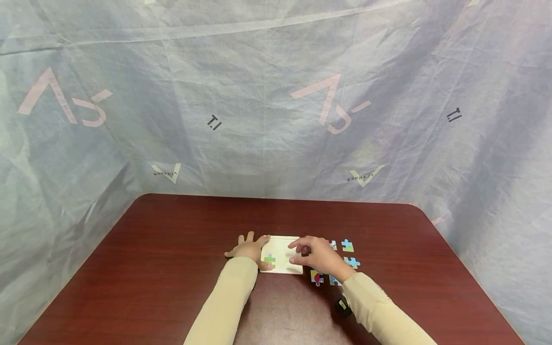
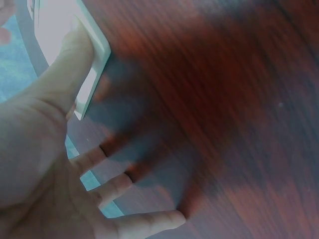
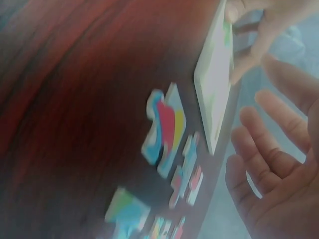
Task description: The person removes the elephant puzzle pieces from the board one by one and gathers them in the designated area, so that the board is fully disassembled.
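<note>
A shallow white puzzle tray (image 1: 282, 243) lies on the table between the hands. One green-and-blue jigsaw piece (image 1: 270, 259) sits in its near left corner. My left hand (image 1: 247, 250) is at the tray's left side, fingers spread onto the table; in the left wrist view its thumb (image 2: 76, 52) lies over the tray's rim. The right hand (image 1: 320, 255) hovers at the tray's right edge, fingers loosely bent, with a gap between thumb and fingertips. The right wrist view shows that hand (image 3: 281, 169) holding nothing, beside the tray (image 3: 214, 84).
Several loose jigsaw pieces lie right of the tray, among them a yellow-and-red one (image 1: 317, 277) and a blue-green one (image 1: 347, 246); the right hand and forearm partly cover the group. A small black object (image 1: 343, 306) shows by the right sleeve. Grey cloth (image 1: 263, 143) hangs behind the table.
</note>
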### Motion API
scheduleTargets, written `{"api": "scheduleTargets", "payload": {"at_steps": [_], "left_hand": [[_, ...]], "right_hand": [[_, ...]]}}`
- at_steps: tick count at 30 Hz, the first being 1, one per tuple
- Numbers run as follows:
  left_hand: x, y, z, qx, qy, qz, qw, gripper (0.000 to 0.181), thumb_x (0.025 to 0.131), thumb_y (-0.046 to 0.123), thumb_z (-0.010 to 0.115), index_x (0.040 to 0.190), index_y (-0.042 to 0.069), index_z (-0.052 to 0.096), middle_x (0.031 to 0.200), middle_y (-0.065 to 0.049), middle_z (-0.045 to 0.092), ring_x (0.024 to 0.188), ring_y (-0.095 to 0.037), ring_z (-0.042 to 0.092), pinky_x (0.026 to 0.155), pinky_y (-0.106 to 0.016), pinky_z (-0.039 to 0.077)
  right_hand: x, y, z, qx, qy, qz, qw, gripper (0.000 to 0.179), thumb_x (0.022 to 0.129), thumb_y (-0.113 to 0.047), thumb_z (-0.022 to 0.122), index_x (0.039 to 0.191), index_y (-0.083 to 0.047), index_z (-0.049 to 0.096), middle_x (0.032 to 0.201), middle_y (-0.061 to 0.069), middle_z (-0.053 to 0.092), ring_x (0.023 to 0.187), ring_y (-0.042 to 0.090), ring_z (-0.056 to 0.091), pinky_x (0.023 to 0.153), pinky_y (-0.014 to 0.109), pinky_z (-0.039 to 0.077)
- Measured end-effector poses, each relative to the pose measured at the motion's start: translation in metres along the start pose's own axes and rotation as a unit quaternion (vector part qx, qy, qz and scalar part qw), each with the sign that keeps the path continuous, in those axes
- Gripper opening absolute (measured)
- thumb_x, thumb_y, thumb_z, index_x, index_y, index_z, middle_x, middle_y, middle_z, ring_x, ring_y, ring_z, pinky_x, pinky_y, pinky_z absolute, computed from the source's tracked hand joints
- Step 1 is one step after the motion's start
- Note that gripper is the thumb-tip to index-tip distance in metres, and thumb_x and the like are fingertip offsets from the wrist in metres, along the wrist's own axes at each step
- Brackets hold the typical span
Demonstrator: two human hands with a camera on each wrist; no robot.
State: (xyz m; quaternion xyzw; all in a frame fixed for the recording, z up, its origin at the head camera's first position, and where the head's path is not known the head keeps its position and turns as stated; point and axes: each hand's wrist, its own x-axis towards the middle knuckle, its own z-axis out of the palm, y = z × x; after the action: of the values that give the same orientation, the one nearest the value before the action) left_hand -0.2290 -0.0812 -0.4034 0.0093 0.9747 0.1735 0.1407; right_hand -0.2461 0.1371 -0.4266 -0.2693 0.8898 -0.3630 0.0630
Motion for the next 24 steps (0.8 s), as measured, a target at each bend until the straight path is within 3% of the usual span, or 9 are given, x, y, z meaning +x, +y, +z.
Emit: {"api": "scheduleTargets", "payload": {"at_steps": [15,24], "left_hand": [[0.002,-0.002,0.003,0.019,0.007,0.01,0.9997,0.083,0.081,0.036,0.086,0.154,0.023,0.046,0.157,-0.018,0.034,0.145,-0.045,0.029,0.095,-0.08,0.038],[-0.005,0.003,-0.005,0.025,-0.001,0.007,0.9997,0.082,0.084,0.035,0.085,0.154,0.022,0.045,0.158,-0.018,0.033,0.146,-0.044,0.028,0.096,-0.079,0.038]], "right_hand": [[0.017,-0.019,0.028,-0.071,0.002,-0.015,0.9973,0.022,0.088,-0.014,0.082,0.108,-0.008,0.076,0.092,0.002,0.069,0.083,0.02,0.064,0.072,0.037,0.054],[0.026,-0.025,0.038,-0.119,-0.002,-0.044,0.9919,0.024,0.082,-0.012,0.086,0.103,-0.005,0.077,0.09,0.005,0.069,0.081,0.021,0.065,0.067,0.034,0.052]]}}
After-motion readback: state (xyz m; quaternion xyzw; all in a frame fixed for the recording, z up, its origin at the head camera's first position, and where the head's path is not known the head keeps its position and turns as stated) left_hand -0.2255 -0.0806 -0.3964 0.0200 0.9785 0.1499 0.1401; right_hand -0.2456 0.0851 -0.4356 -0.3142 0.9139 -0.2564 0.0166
